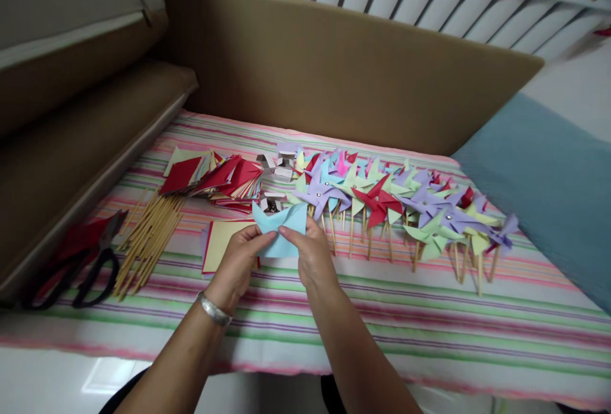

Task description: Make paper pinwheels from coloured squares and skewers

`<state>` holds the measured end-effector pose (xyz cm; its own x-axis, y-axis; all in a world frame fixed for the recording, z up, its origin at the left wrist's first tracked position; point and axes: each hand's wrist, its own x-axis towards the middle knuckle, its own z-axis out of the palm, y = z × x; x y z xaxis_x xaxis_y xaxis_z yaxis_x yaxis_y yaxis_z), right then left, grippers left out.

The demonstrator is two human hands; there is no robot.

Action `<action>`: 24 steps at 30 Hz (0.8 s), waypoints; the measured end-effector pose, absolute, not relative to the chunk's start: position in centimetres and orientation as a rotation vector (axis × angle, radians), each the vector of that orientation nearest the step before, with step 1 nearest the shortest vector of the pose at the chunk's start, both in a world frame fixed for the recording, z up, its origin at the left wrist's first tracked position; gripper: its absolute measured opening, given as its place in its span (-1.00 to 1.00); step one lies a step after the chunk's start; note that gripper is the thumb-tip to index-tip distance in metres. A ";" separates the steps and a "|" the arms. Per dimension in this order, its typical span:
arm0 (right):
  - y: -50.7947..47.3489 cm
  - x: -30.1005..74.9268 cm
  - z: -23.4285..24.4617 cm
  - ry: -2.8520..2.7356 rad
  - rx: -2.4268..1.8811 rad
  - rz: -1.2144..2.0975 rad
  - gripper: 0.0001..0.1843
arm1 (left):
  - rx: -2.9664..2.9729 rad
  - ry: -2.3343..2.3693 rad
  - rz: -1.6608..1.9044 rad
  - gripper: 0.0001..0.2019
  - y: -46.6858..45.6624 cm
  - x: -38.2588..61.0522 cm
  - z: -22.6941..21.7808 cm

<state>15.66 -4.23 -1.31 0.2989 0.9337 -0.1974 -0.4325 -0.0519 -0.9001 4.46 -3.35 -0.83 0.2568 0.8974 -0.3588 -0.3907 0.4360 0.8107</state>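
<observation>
A light blue square of paper [281, 247] is held between both my hands, its upper corners curling up. My left hand [243, 252] pinches its left side with the thumb on top. On the other side my right hand [312, 252] grips it, thumb pressed near the middle. The fingers behind the paper are hidden. Under and left of the blue paper lies a small stack of paper squares [224, 245], pale yellow on top with red edges below. Just beyond my hands sits an open little box [273, 203] with small pins or fasteners inside.
Finished paper pinwheels [377, 201] on sticks cover the right side of the striped cloth [382, 338]. To the left lie wooden sticks [150, 242], black-handled scissors [98, 268] and a heap of coloured paper [229, 175]. Brown cushions [86, 128] and a brown panel [334, 77] border the cloth.
</observation>
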 end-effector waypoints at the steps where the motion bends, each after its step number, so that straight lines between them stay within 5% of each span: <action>1: -4.3 15.5 -1.3 -0.578 -1.114 1.224 -0.70 | 0.637 0.943 0.973 -0.77 -3.3 4.4 -0.7; 10: -4.3 15.3 -1.4 -0.735 -1.195 1.261 -0.62 | 0.578 0.998 1.091 -0.76 -2.1 3.2 -1.6; 18: -5.3 15.9 -0.8 -1.490 -1.365 0.474 -0.77 | 0.488 1.048 1.179 -0.77 -0.4 -0.1 -1.1; 24: -5.4 15.6 -0.8 -1.866 -1.248 0.278 -0.76 | 0.513 1.045 1.155 -0.74 -0.4 -0.5 -1.0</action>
<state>15.61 -5.42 -0.82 -0.1389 0.8398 0.5249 0.6506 0.4770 -0.5910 -0.48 -0.37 -1.02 0.0352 0.9159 -0.3999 -0.4896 0.3647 0.7921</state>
